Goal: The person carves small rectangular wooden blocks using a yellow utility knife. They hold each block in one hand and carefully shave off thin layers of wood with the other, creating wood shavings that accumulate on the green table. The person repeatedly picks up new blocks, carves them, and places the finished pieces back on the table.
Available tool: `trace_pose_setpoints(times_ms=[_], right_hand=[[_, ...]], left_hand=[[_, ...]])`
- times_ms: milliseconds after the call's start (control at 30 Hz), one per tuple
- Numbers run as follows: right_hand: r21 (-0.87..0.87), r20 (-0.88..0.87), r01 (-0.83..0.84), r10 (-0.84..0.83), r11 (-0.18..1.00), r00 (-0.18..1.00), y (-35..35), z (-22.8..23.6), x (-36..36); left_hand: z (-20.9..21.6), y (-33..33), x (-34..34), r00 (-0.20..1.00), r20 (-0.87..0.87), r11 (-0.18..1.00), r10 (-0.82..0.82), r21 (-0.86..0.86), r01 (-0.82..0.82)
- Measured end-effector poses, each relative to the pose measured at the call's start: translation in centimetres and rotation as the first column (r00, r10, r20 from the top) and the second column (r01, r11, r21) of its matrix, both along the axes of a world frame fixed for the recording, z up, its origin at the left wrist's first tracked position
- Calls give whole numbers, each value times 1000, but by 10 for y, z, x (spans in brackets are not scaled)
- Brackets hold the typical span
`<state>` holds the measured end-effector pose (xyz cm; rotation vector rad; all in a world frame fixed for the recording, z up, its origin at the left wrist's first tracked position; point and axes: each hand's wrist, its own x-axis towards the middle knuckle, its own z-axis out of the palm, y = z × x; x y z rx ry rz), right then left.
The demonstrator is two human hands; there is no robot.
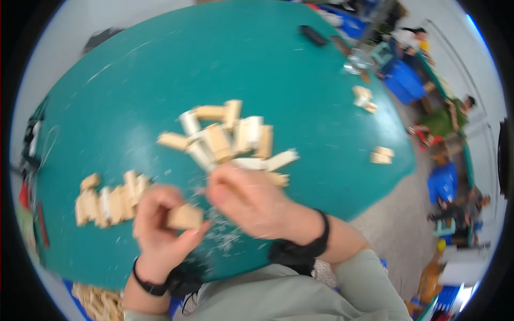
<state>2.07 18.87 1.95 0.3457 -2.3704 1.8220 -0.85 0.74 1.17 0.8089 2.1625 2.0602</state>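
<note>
Here, item one: a wooden block (pixel 186 217), pale tan, lifted over the near side of the green desk (pixel 300 80) in the left hand (pixel 159 232), one end turned toward the right hand (pixel 256 200).

Left fingers: curled, pinching the wooden block against the thumb. Right fingers: bent inward, motion-blurred; whether they grip anything, cannot tell. Right hand apart from the wooden block, at the near edge of item two.

Item two: loose pile of blocks (pixel 218 142), mid-desk, beyond the hands; pieces at mixed angles, some whiter.

Item three: row of blocks (pixel 111 206), left side, pieces set side by side, one lying crosswise at the far end.

Item four: two small clusters, right side, one farther (pixel 364 98), one nearer (pixel 382 155).

Item five: white flakes (pixel 224 235), scattered on the desk just below the hands.

Item six: heap of wooden pieces (pixel 99 302), lower left, below desk level.

Step in hand, by judgement: single-piece handling, possibly checking or cleaning; the flakes hint at the latter. Next move would call for a steady left pinch and right fingers kept off neighbouring pieces.
</note>
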Motion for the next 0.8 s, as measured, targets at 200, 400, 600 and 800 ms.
trace_pose_setpoints(times_ms=[200, 400, 600, 800], right_hand=[[97, -193, -33, 51, 995, 980, -5, 1, -1], [137, -211, -50, 79, 989, 974, -2, 2, 0], [167, -215, -48, 84, 985, 973, 0, 2, 0], [207, -235, -46, 95, 977, 967, 2, 3, -1]], left_hand=[[3, -15, -9, 986, 15, 977, -168, 134, 165], [-1, -11, -4, 947, 151, 913, -282, 346, 217], [-2, -9, -6, 963, 44, 921, -264, 308, 239], [3, -16, -19, 939, -174, 954, -296, -107, 281]])
